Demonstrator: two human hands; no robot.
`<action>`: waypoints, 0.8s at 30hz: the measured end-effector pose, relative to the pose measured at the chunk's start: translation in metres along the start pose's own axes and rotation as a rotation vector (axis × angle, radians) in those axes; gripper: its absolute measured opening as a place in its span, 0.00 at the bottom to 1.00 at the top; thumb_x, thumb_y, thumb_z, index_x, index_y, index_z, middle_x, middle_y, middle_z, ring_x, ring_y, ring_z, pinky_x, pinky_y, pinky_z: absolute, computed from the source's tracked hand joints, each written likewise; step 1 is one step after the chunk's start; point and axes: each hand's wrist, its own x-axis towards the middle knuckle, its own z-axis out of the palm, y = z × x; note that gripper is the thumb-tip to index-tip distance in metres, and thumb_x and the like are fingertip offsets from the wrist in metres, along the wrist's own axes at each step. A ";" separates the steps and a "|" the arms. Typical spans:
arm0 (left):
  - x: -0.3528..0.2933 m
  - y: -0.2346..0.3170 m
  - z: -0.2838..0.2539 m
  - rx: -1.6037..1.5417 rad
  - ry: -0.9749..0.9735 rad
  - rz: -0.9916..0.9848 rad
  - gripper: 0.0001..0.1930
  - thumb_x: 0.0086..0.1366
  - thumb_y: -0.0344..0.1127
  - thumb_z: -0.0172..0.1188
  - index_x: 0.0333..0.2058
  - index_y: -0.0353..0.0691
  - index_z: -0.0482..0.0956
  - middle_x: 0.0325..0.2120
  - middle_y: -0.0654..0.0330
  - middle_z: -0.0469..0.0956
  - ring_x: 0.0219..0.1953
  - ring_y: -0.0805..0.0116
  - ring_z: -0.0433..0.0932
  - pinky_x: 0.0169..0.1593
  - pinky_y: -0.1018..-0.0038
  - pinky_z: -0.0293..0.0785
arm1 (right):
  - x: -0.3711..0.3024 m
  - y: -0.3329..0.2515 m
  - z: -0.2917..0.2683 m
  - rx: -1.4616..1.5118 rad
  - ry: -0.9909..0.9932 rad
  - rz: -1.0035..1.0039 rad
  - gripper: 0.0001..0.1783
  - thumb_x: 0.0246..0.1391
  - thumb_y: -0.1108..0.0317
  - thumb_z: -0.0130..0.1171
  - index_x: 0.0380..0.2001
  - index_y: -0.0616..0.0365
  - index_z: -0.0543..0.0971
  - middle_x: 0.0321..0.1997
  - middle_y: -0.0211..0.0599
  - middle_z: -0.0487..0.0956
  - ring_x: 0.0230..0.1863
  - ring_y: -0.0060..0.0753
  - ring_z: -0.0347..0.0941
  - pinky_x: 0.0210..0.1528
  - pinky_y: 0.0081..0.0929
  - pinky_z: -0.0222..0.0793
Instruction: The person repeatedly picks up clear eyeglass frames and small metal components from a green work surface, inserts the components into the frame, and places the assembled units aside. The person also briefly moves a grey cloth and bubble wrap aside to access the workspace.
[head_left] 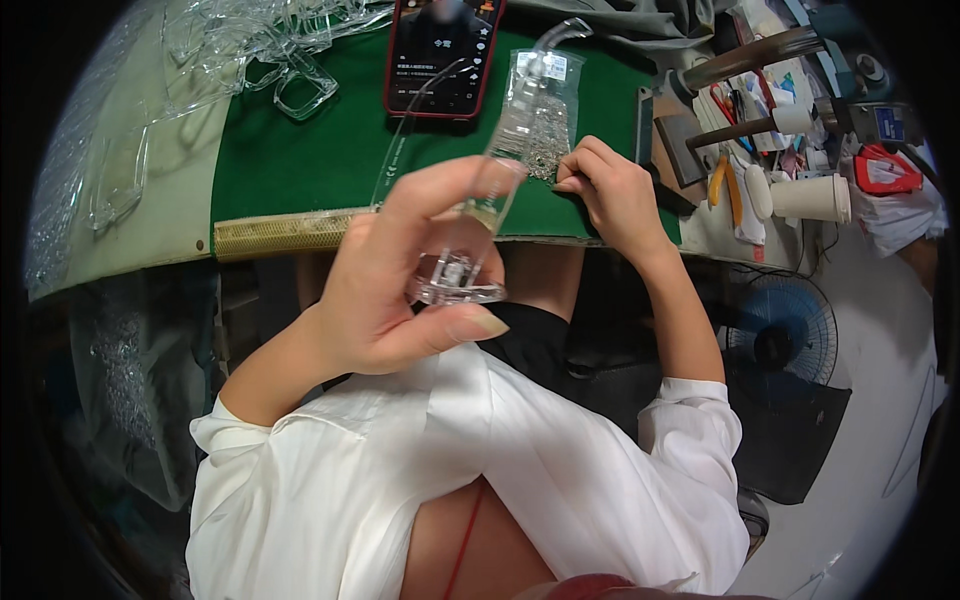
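Head view: my left hand [385, 265] holds the clear frame [455, 288] before the table [300, 165]. Probably it is light, stiff, breakable; best gripped by its front. My right hand [618, 195] is by small parts [543, 160]; if it holds one, I cannot tell.

Green-topped table [290, 165], pale floor [865, 350]

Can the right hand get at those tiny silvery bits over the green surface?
Probably yes: the right hand has its fingertips right by the silvery bits, with nothing obvious between. I can't tell, though, whether the clear plastic bag encloses some of them.
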 end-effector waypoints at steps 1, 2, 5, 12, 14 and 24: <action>0.000 -0.001 0.002 0.021 -0.019 0.012 0.45 0.59 0.50 0.62 0.62 0.29 0.46 0.59 0.44 0.59 0.29 0.63 0.80 0.29 0.77 0.73 | -0.001 -0.001 0.000 -0.015 -0.002 0.007 0.06 0.47 0.68 0.61 0.25 0.57 0.74 0.27 0.33 0.72 0.28 0.41 0.73 0.28 0.33 0.67; 0.001 -0.003 0.004 0.042 -0.027 0.028 0.45 0.59 0.50 0.62 0.62 0.29 0.46 0.59 0.44 0.59 0.29 0.63 0.80 0.31 0.76 0.73 | -0.002 -0.002 0.000 -0.018 0.003 0.015 0.06 0.47 0.68 0.61 0.25 0.57 0.74 0.27 0.34 0.72 0.28 0.41 0.73 0.28 0.33 0.67; 0.004 -0.009 0.009 0.103 -0.039 0.084 0.44 0.59 0.49 0.63 0.62 0.29 0.47 0.57 0.44 0.63 0.29 0.64 0.80 0.34 0.74 0.74 | -0.004 -0.003 -0.002 -0.044 0.008 0.012 0.06 0.48 0.68 0.60 0.25 0.57 0.74 0.27 0.34 0.72 0.28 0.42 0.72 0.28 0.33 0.67; 0.023 -0.005 0.022 0.082 -0.055 -0.031 0.38 0.61 0.44 0.60 0.60 0.27 0.50 0.54 0.46 0.67 0.30 0.64 0.80 0.34 0.74 0.75 | -0.006 0.001 -0.007 0.069 0.052 0.003 0.04 0.50 0.72 0.57 0.26 0.60 0.73 0.27 0.36 0.71 0.28 0.40 0.71 0.30 0.30 0.66; 0.030 -0.010 0.029 0.030 -0.035 -0.057 0.37 0.61 0.41 0.59 0.60 0.28 0.50 0.55 0.46 0.66 0.30 0.64 0.79 0.35 0.73 0.75 | -0.006 0.001 -0.013 0.237 0.090 0.071 0.04 0.51 0.73 0.56 0.26 0.62 0.73 0.27 0.36 0.71 0.27 0.37 0.70 0.31 0.27 0.65; 0.051 -0.016 0.059 0.088 -0.054 -0.141 0.33 0.63 0.37 0.57 0.60 0.31 0.51 0.44 0.47 0.76 0.36 0.56 0.81 0.41 0.71 0.75 | -0.002 -0.066 -0.076 0.274 0.326 -0.297 0.12 0.48 0.64 0.63 0.25 0.62 0.74 0.23 0.33 0.72 0.25 0.30 0.68 0.24 0.22 0.65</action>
